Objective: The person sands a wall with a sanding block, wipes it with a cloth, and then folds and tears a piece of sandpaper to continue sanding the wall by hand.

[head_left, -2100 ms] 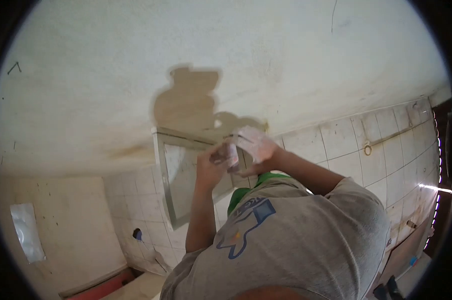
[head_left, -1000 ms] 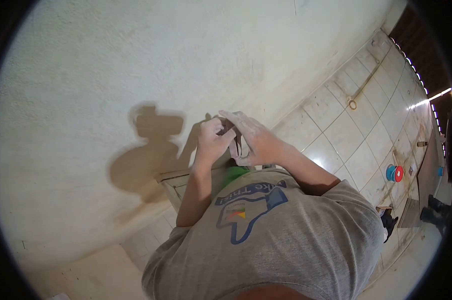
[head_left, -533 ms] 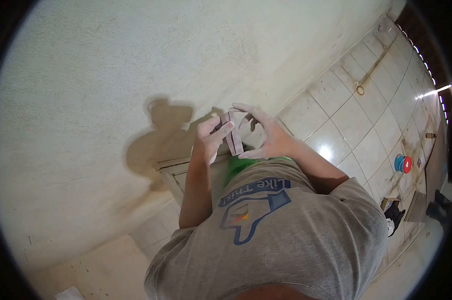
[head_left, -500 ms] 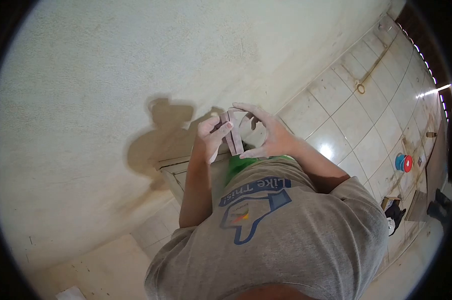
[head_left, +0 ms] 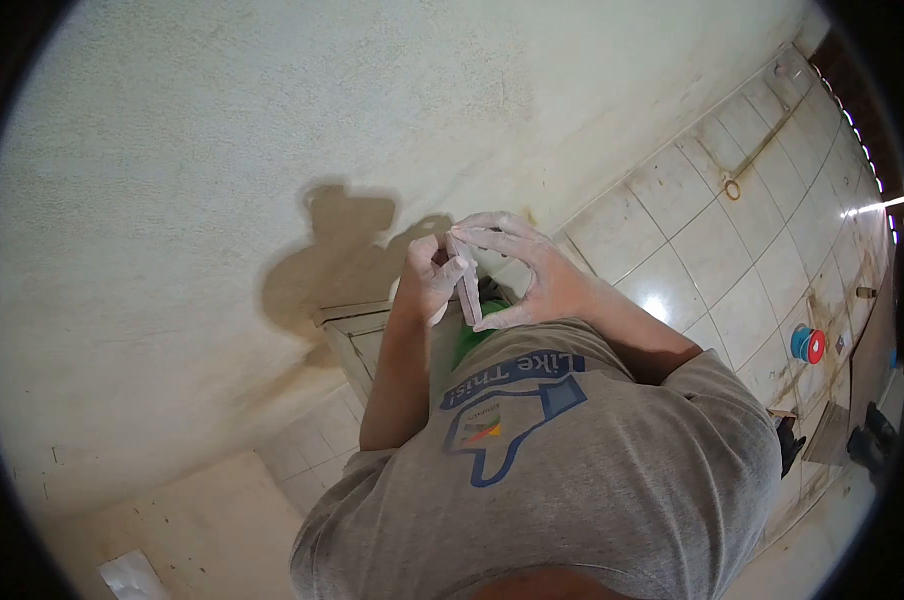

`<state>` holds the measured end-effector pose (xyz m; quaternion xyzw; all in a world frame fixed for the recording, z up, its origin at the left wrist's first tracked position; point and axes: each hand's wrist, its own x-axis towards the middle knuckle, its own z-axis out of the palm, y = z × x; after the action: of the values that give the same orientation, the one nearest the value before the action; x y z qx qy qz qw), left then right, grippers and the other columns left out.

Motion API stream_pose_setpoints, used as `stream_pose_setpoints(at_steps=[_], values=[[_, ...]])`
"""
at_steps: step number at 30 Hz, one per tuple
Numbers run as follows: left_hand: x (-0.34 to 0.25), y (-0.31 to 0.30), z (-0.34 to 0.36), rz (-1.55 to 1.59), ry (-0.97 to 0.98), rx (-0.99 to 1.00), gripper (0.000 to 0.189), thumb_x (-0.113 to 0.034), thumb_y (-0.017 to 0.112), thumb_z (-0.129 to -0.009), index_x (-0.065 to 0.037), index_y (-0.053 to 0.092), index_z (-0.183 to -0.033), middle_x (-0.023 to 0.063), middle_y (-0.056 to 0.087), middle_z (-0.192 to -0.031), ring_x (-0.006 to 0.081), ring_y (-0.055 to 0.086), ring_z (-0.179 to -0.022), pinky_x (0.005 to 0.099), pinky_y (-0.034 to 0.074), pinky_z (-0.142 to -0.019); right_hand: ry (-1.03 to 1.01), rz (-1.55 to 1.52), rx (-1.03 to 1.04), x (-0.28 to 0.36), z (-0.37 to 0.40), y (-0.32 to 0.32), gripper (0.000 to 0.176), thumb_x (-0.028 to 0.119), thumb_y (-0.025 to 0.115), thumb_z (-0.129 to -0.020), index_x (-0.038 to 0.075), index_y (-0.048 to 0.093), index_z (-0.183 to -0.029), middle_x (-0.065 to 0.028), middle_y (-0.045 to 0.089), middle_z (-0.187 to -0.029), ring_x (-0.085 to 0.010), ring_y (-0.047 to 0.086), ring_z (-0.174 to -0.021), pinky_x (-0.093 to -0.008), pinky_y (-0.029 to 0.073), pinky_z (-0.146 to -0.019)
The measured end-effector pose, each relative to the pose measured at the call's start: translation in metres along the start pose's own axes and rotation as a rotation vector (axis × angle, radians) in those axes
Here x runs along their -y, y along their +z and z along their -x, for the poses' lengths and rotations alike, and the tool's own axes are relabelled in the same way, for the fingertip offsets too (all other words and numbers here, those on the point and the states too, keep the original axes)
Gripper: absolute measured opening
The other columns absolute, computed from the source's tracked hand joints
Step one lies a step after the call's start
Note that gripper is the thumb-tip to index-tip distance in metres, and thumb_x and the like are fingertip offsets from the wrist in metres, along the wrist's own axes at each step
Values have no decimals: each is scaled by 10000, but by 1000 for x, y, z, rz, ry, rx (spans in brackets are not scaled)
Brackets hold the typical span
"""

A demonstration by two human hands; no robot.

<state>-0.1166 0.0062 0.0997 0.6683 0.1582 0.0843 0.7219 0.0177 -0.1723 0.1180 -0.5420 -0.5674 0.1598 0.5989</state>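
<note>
A narrow, dust-covered sanding block (head_left: 467,283) is held between my hands in front of my waist, close to the wall. My left hand (head_left: 433,277) is closed on its left side, with the thumb across the near face and the other fingers bent behind. My right hand (head_left: 532,268) spans its length from the right, fingertips at the upper end and thumb at the lower end. White powder coats the fingers of both hands. Much of the block's far side is hidden.
A pale wall (head_left: 172,150) rises on the left, with shadows on it. Below my hands is a wooden frame or panel (head_left: 367,335). White floor tiles (head_left: 722,245) stretch right, where a blue-and-red round container (head_left: 805,344) stands. White paper (head_left: 132,577) lies bottom left.
The sanding block has turned, showing a narrower side now. My right fingers have moved left onto its upper end, and the right thumb has come against its lower end.
</note>
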Motion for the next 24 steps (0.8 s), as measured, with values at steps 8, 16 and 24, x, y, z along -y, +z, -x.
stream_pose_setpoints(at_steps=[8,16,24], values=[[-9,-3,-6,3,-196,-52,175,-94,715,-908,54,712,-1003,39,681,-895,113,615,-807,276,512,-742,52,133,-28,-4,-6,-15,847,298,852,-659,101,521,-1412,-165,522,-1387,-369,500,-1283,-479,420,-1078],[-31,17,-15,-19,-186,95,226,-99,613,-990,84,690,-1098,107,701,-968,157,664,-906,306,543,-816,94,265,-2,-10,0,-27,893,358,870,-662,101,510,-1438,-158,522,-1385,-363,499,-1280,-475,411,-1082],[-41,23,-27,297,-312,85,275,-82,552,-1013,84,587,-1230,155,678,-1057,236,674,-974,368,561,-840,66,163,-111,-18,1,-35,952,384,921,-645,95,503,-1450,-151,543,-1423,-352,527,-1274,-463,423,-1075]])
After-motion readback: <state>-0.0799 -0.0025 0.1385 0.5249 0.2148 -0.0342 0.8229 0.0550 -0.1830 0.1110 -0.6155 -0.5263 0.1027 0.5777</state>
